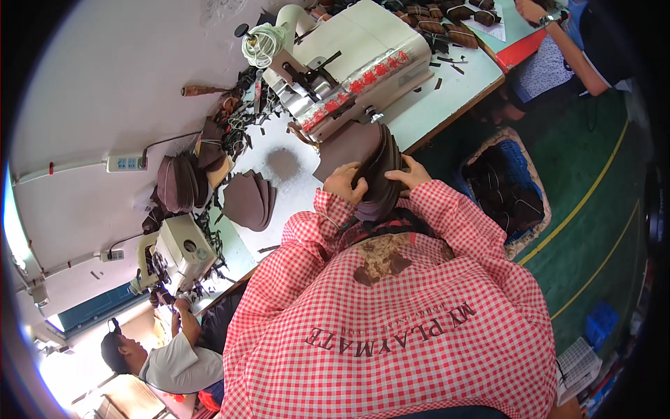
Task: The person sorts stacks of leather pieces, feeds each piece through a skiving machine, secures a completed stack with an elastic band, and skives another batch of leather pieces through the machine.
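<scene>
A thick stack of dark brown leather pieces (382,167) with rounded edges stands fanned between my hands, close against my checked apron. My left hand (343,184) grips it from the left, thumb on the near side and fingers bent at the edge. From the right, my right hand (413,173) pinches the edges of the pieces. At the far end the stack reaches the front of a white bench machine (370,52), which hides part of the table there. A smaller fanned pile of brown leather pieces (249,201) lies on the table to the left.
Dark scraps (252,105) litter the table by the wall, near a wooden-handled tool (202,91). More leather bundles (180,183) stand at left. A blue basket (513,157) of dark pieces sits on the floor at right. Co-workers are at far left (174,359) and upper right (576,56).
</scene>
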Motion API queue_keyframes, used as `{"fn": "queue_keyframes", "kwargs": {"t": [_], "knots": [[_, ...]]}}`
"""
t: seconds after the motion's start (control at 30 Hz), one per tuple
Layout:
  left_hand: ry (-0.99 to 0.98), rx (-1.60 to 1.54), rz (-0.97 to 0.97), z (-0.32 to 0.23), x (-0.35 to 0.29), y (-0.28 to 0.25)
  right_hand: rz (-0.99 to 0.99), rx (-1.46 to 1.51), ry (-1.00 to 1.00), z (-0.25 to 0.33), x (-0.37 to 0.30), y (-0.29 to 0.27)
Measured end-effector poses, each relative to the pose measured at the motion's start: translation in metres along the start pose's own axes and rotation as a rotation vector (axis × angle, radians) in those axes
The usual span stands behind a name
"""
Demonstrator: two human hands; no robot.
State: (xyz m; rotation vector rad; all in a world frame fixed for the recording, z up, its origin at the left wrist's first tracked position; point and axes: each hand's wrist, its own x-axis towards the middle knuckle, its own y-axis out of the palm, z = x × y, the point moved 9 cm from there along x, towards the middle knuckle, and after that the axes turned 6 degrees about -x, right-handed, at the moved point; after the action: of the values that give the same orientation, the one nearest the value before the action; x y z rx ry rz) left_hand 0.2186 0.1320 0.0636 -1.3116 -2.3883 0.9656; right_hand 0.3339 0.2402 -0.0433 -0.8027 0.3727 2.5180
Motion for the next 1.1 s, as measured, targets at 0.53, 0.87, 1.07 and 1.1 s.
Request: {"fn": "queue_keyframes", "kwargs": {"t": [0.53,0.87,1.07,1.1], "knots": [[-0.017,0.139,-0.511,-0.025,-0.040,-0.176,-0.183,-0.176,-0.128,0.022,-0.013,0.002],[-0.143,0.407,-0.103,0.073,-0.047,-0.079,-0.159,-0.130,-0.096,0.016,-0.003,0.004],[0.005,0.264,0.027,-0.040,-0.008,-0.001,-0.087,-0.322,-0.295,0.041,-0.009,0.016],[0.002,0.211,-0.053,-0.027,-0.004,0.000,-0.024,-0.270,-0.228,0.049,-0.015,0.023]]}}
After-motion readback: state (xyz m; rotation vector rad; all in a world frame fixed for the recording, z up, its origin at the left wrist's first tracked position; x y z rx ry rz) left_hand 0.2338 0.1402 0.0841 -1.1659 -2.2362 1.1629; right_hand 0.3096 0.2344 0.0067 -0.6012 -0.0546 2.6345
